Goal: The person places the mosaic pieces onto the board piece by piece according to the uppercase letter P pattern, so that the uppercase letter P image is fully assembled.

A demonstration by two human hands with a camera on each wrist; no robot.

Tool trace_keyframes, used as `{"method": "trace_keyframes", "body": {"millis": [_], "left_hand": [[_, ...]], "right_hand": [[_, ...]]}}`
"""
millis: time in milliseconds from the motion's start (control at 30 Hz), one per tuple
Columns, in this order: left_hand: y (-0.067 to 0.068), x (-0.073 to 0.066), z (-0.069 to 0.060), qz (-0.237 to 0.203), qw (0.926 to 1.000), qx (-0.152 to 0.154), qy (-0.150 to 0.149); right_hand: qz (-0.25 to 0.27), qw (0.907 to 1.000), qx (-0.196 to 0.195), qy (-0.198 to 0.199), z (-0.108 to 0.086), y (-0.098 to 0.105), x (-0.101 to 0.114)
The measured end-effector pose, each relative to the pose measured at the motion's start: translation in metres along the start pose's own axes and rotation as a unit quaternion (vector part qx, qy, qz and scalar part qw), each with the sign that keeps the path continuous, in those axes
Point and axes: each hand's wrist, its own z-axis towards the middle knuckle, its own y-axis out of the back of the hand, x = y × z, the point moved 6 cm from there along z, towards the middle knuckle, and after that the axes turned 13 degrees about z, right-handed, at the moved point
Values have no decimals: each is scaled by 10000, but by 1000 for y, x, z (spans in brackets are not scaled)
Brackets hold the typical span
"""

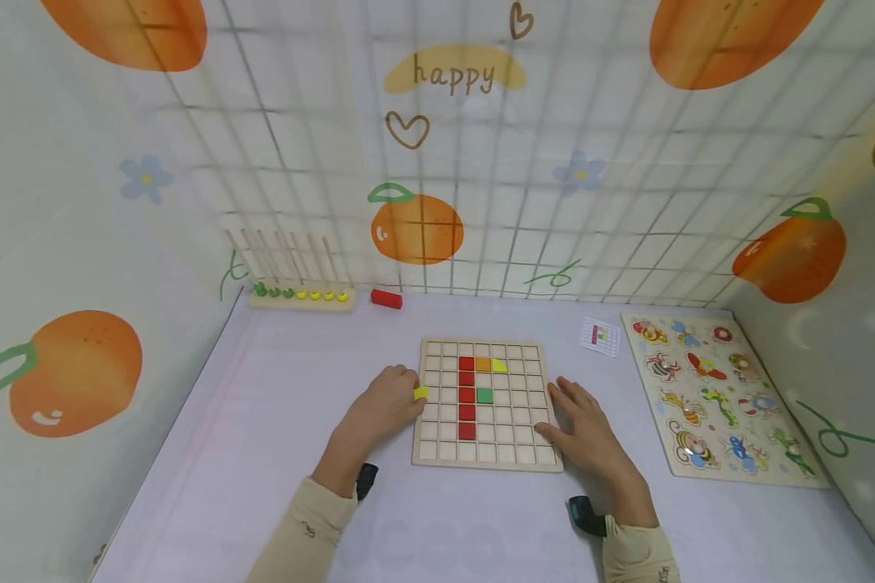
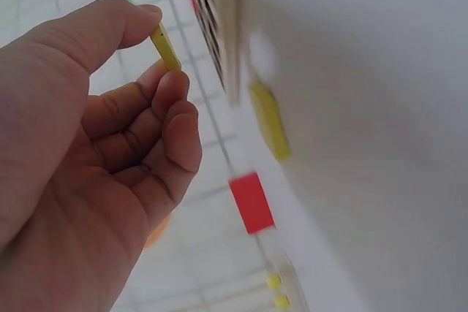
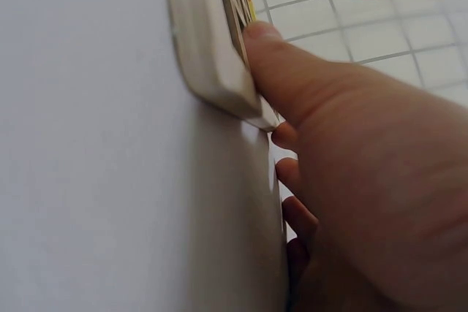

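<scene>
Between thumb and index finger, my left hand [image 1: 386, 402] pinches a small yellow tile [image 2: 167, 50] at the left edge of the wooden grid board [image 1: 437, 455]. A second yellow piece [image 2: 270, 122] lies on the table beside that hand in the left wrist view; the hand hides it in the head view. On the board stand a column of several red tiles [image 1: 467, 395], an orange tile [image 1: 484, 364], a yellow corner-cut tile [image 1: 499, 366] and a green tile [image 1: 484, 396]. My right hand [image 1: 586, 425] rests at the board's right edge, thumb on top, other fingers extended alongside.
At the back left are a peg rack [image 1: 302, 301] with green and yellow beads and a red block [image 1: 386, 299]. A small pattern card [image 1: 599, 337] lies behind the board to the right. An insect puzzle board [image 1: 722, 405] occupies the right side.
</scene>
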Motion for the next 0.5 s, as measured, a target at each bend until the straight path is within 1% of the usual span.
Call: {"method": "trace_keyframes", "body": {"millis": [133, 233, 333, 500], "left_hand": [[4, -17, 4, -121, 9998, -12, -173], [6, -30, 8, -148, 9993, -77, -336], [6, -42, 12, -48, 9988, -125, -479], [5, -60, 23, 83, 9984, -64, -547]], "right_hand": [[39, 10000, 27, -2, 0, -1, -2], [21, 10000, 23, 26, 0, -2, -3], [5, 10000, -16, 61, 1, -1, -2], [-24, 10000, -74, 61, 0, 1, -2]]}}
